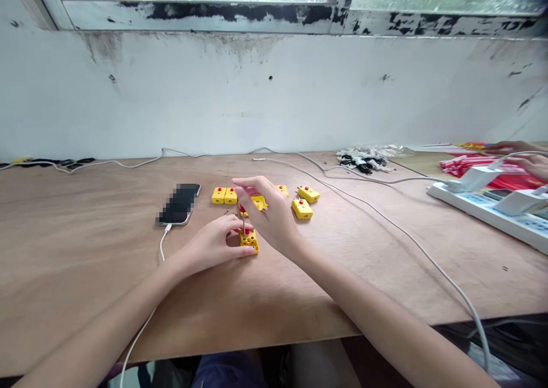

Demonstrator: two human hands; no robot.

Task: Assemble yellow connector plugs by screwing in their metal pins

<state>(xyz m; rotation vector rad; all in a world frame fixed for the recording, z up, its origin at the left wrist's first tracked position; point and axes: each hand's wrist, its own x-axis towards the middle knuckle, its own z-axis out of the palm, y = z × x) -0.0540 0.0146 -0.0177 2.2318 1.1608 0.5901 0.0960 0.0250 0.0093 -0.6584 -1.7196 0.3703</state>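
Observation:
Near the middle of the wooden table, my left hand (220, 241) is closed round a small yellow block (249, 243) with a red button and small holes on top. My right hand (268, 208) is above it, fingers closed round the top of a thin screwdriver (244, 225). The screwdriver stands upright, its lower end on the yellow block beside the red button. Behind my hands lie several similar yellow pieces, among them one pair (224, 195) side by side and one at the right (302, 209). My right hand partly covers others.
A phone (180, 203) with a white cable lies at the left. A white power strip (492, 212) with plugs sits at the right, near another person's hand (533, 162). Black and white parts (368, 160) are piled at the back right. A cable crosses the table's right side.

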